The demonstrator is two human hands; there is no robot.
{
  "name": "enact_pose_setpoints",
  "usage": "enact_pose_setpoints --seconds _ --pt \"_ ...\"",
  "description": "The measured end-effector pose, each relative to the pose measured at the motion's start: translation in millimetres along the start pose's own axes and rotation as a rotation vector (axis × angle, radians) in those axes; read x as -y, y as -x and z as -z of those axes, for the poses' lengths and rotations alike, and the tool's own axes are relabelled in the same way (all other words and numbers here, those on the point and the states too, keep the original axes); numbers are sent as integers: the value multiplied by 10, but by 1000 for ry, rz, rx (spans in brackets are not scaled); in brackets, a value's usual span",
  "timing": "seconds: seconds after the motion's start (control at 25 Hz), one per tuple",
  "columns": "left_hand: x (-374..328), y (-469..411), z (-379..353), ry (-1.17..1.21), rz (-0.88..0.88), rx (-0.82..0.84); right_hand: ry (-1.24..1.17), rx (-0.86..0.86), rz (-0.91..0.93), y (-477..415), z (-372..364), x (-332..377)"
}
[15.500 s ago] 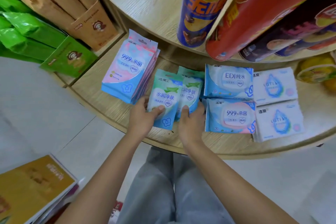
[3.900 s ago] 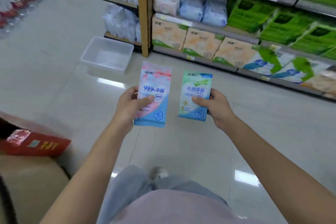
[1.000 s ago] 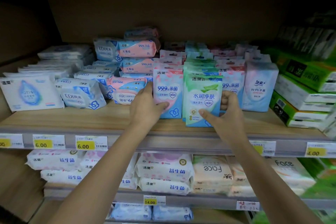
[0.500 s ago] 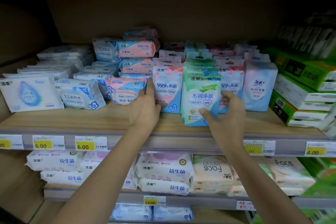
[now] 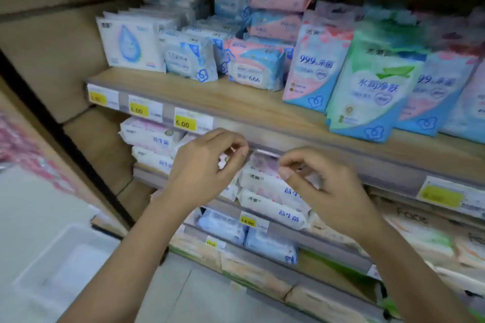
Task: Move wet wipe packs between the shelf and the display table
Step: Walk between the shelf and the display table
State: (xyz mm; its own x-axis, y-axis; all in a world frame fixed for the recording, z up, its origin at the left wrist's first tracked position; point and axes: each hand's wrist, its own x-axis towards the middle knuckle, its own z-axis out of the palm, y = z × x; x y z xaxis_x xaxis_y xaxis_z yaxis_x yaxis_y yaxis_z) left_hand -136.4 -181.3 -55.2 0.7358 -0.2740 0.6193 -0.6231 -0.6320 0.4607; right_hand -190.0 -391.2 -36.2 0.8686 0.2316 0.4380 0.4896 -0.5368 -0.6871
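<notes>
Now left grip (image 5: 204, 165) and right grip (image 5: 330, 191) are held empty, loosely curled. Wet wipe packs (image 5: 375, 86) are stood upright above, nearer the right.

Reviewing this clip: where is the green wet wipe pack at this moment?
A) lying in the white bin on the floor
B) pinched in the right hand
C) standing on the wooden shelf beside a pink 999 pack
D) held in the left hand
C: the green wet wipe pack stands on the wooden shelf next to a pink 999 pack, while the left hand and right hand are lower down, holding nothing.
</notes>
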Motion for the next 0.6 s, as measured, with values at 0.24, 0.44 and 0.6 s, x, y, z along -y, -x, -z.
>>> enact_pose_setpoints --seconds 0.24,0.44,0.6 --pt "-63 1474 -36 -160 550 172 6 658 -103 459 -837 -627" --pt "-510 2904 115 -250 1046 241 131 1145 40 1012 -1653 -638" --pt "-1131 4043 328 -264 1391 122 239 1421 339 1392 -2365 26"
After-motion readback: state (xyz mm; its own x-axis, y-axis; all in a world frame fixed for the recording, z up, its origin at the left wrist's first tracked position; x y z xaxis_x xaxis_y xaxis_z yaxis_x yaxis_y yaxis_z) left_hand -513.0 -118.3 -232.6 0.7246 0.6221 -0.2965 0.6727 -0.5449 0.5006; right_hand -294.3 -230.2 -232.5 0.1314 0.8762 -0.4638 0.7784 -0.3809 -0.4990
